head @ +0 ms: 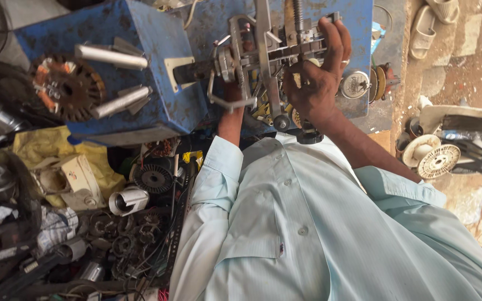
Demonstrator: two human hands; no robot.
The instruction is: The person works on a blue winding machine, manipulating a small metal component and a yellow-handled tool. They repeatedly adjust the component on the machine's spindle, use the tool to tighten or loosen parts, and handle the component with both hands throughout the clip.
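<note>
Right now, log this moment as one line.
right hand gripping winding machine | left hand hidden behind it | blue stand | plastic spool aside

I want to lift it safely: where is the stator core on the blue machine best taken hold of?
Grip the stator core by its round outer rim, coming from its open left side. Windings fill its slotted face, and two metal rods crowd its right side.

One head camera looks steeply down the person's shirt (pixel 308 223), close in; beyond the right hand's (pixel 316 78) grip stands a blue machine (pixel 157 44), floor clutter (pixel 85 234) on one side.
</note>
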